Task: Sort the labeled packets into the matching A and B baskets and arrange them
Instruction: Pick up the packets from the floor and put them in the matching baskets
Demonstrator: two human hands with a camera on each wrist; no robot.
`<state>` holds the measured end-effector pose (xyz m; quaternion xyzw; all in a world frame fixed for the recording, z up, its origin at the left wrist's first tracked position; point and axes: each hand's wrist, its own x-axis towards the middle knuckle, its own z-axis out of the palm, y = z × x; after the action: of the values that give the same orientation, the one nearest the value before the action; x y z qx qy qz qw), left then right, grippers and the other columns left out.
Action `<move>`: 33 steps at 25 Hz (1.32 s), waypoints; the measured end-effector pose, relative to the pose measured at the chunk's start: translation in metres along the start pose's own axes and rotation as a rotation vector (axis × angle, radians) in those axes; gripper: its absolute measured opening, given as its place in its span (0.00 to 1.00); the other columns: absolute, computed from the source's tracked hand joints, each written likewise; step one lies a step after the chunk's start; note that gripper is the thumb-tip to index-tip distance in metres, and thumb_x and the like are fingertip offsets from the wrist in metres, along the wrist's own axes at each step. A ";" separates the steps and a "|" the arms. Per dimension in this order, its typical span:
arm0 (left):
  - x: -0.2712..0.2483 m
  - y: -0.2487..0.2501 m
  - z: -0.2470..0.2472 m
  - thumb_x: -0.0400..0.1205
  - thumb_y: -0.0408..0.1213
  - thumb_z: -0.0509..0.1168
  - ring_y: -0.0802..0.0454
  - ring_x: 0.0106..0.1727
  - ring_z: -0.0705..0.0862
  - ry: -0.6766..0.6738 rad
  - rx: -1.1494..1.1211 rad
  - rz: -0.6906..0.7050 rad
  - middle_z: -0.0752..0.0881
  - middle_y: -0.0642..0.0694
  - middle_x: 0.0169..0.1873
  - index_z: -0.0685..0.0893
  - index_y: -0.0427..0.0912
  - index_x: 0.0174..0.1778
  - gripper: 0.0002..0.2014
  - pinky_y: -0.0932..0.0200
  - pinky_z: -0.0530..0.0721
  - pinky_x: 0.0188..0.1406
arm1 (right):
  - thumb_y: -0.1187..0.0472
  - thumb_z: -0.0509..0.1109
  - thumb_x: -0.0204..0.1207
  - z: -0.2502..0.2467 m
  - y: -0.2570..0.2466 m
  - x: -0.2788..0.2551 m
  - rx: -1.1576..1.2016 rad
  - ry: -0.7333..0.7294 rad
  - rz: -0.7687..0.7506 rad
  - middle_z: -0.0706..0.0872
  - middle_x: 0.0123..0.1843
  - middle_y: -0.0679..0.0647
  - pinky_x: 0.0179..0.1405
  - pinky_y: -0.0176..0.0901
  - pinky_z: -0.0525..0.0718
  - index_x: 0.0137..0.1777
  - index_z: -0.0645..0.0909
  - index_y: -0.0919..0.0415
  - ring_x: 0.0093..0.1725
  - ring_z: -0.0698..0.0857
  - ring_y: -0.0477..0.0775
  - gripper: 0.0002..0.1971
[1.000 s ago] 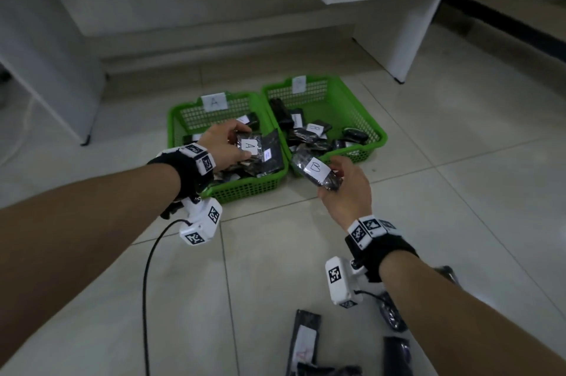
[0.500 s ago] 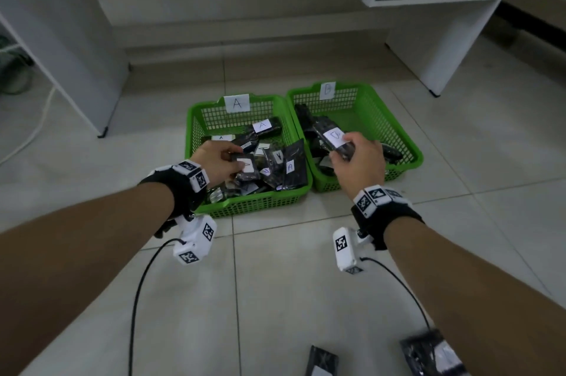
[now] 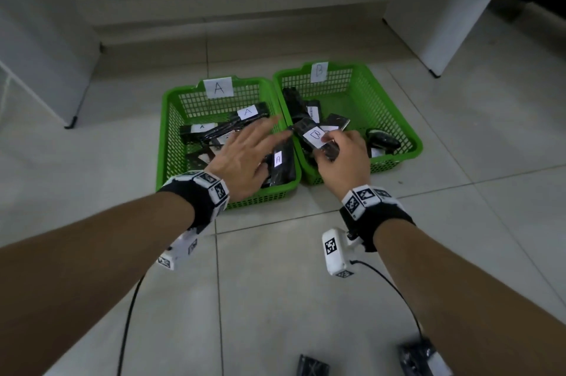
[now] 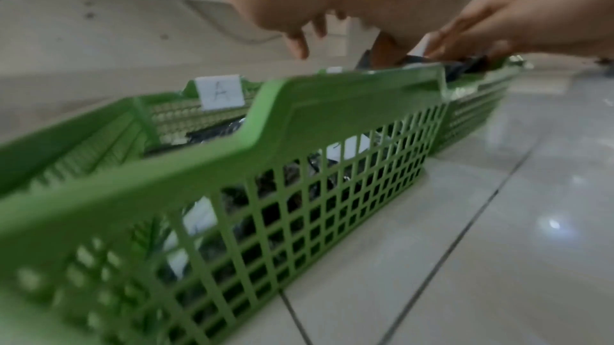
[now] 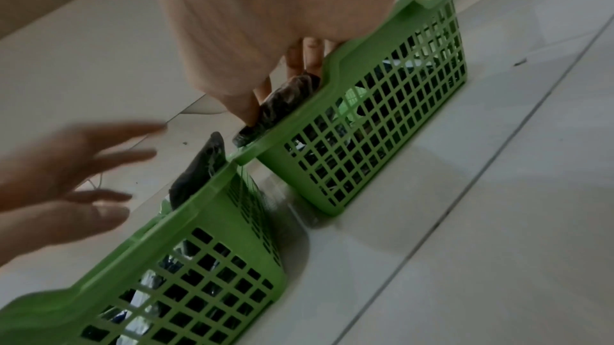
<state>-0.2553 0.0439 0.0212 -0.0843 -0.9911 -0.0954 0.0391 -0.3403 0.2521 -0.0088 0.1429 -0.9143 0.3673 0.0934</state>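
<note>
Two green mesh baskets stand side by side on the tiled floor: basket A on the left and basket B on the right, each with a paper letter tag on its far rim. Both hold several black packets with white labels. My right hand grips a black packet labelled B over the near left part of basket B; the right wrist view shows the same packet at the rim. My left hand hovers empty over basket A, its fingers spread, above an A packet.
A white desk leg stands behind basket B, and a grey cabinet at the left. Two black packets lie on the floor near me. Wrist camera cables trail across the tiles.
My left hand let go of the A packet and opened over basket A. My right hand carried the B packet forward over basket B. The view moved closer to the baskets.
</note>
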 end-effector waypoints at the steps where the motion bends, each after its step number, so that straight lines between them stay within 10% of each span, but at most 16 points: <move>1: 0.003 0.003 0.004 0.84 0.44 0.56 0.50 0.87 0.51 -0.051 0.035 0.088 0.50 0.55 0.87 0.57 0.60 0.85 0.31 0.36 0.52 0.82 | 0.57 0.78 0.73 0.000 0.001 0.000 0.000 -0.006 -0.001 0.82 0.55 0.56 0.55 0.46 0.79 0.56 0.86 0.57 0.58 0.81 0.61 0.13; 6: -0.004 0.002 0.016 0.86 0.57 0.38 0.50 0.73 0.74 -0.144 0.232 0.053 0.80 0.52 0.71 0.79 0.52 0.73 0.30 0.43 0.62 0.78 | 0.54 0.75 0.78 -0.007 0.003 0.000 0.019 -0.081 0.008 0.81 0.60 0.55 0.65 0.48 0.76 0.62 0.86 0.55 0.64 0.78 0.58 0.14; 11: -0.009 0.003 0.006 0.90 0.51 0.48 0.43 0.80 0.68 -0.186 -0.088 -0.057 0.63 0.43 0.84 0.67 0.42 0.81 0.26 0.46 0.67 0.80 | 0.52 0.70 0.80 -0.021 0.006 -0.021 -0.063 0.061 -0.100 0.78 0.68 0.56 0.71 0.53 0.71 0.71 0.80 0.56 0.69 0.73 0.57 0.21; 14: -0.009 0.012 -0.007 0.87 0.52 0.48 0.44 0.75 0.72 -0.073 0.044 0.007 0.71 0.43 0.77 0.72 0.43 0.72 0.23 0.42 0.71 0.77 | 0.53 0.68 0.79 -0.031 0.009 -0.045 -0.071 0.094 -0.077 0.78 0.68 0.53 0.73 0.55 0.71 0.70 0.77 0.55 0.70 0.73 0.55 0.20; 18: -0.017 0.052 -0.011 0.82 0.43 0.59 0.48 0.54 0.77 -0.010 0.097 0.249 0.78 0.47 0.55 0.75 0.45 0.56 0.10 0.46 0.79 0.58 | 0.57 0.70 0.78 -0.053 0.026 -0.088 -0.123 0.030 0.008 0.79 0.67 0.55 0.69 0.56 0.69 0.68 0.78 0.58 0.69 0.74 0.59 0.19; 24: -0.054 0.148 0.018 0.76 0.52 0.69 0.44 0.48 0.79 -0.387 0.015 0.816 0.79 0.46 0.53 0.78 0.44 0.53 0.17 0.47 0.81 0.46 | 0.57 0.70 0.76 -0.101 0.066 -0.162 -0.243 -0.137 0.252 0.81 0.64 0.53 0.65 0.53 0.69 0.65 0.79 0.54 0.68 0.75 0.60 0.18; 29: -0.089 0.200 0.041 0.66 0.66 0.76 0.43 0.60 0.77 -0.797 0.315 1.189 0.75 0.44 0.66 0.76 0.44 0.67 0.40 0.48 0.81 0.56 | 0.59 0.69 0.72 -0.132 0.094 -0.215 -0.295 -0.196 0.407 0.81 0.64 0.52 0.67 0.52 0.67 0.65 0.80 0.53 0.67 0.75 0.57 0.19; 33: -0.103 0.201 0.055 0.77 0.52 0.74 0.43 0.67 0.74 -0.911 0.461 1.268 0.73 0.44 0.69 0.75 0.43 0.69 0.29 0.47 0.77 0.63 | 0.57 0.71 0.69 -0.148 0.101 -0.235 -0.287 -0.220 0.429 0.81 0.62 0.50 0.68 0.53 0.64 0.61 0.82 0.51 0.66 0.75 0.56 0.19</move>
<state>-0.1227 0.2328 -0.0059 -0.6498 -0.6684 0.1948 -0.3051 -0.1427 0.4703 -0.0333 -0.0298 -0.9709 0.2279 -0.0672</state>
